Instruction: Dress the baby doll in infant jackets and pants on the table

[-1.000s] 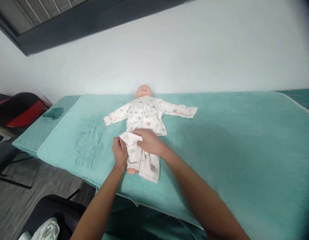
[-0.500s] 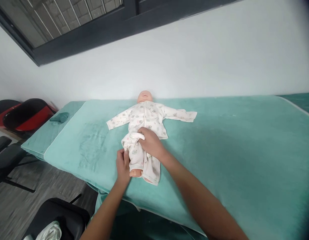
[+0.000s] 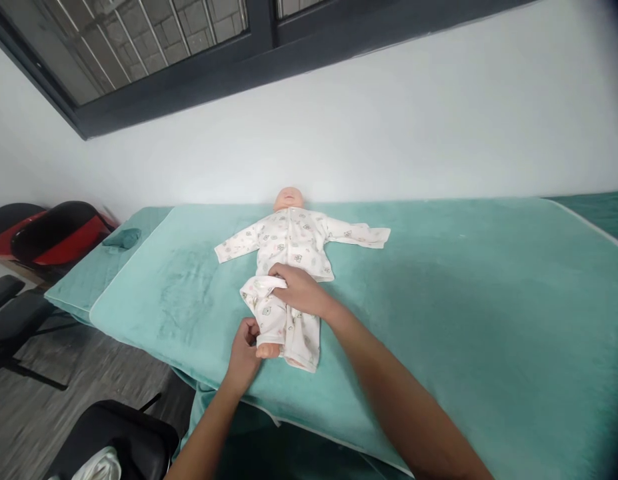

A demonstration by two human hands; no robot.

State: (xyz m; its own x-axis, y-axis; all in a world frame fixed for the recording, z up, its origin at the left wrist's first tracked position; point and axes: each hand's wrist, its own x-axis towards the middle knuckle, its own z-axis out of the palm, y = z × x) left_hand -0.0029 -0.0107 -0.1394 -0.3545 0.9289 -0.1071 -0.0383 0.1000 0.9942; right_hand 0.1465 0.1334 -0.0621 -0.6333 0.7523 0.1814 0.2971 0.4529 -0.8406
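Observation:
A baby doll [image 3: 289,198] lies on its back in a white long-sleeved top [image 3: 293,237] with small printed figures, arms spread. Matching trousers [image 3: 271,320] cover its legs, with the waistband bunched on the left side. My right hand [image 3: 301,291] is closed on that waistband near the doll's belly, its thumb under the fold. Low on the left, my left hand [image 3: 245,353] has curled fingers at the trouser cuff, beside the doll's bare foot [image 3: 267,350]. Its fingertips are partly hidden. The doll's other foot is hardly visible inside the second trouser leg.
A green padded bed [image 3: 439,320] runs along a white wall [image 3: 389,133] below a dark-framed window [image 3: 189,80]. Red-and-black chairs [image 3: 63,233] stand at the far left. Near the front left, a black chair [image 3: 123,433] bears a pale cloth [image 3: 101,463].
My left hand has slid down from the side of the trouser leg to the cuff by the foot. My right hand, still on the waistband, has shifted slightly toward me.

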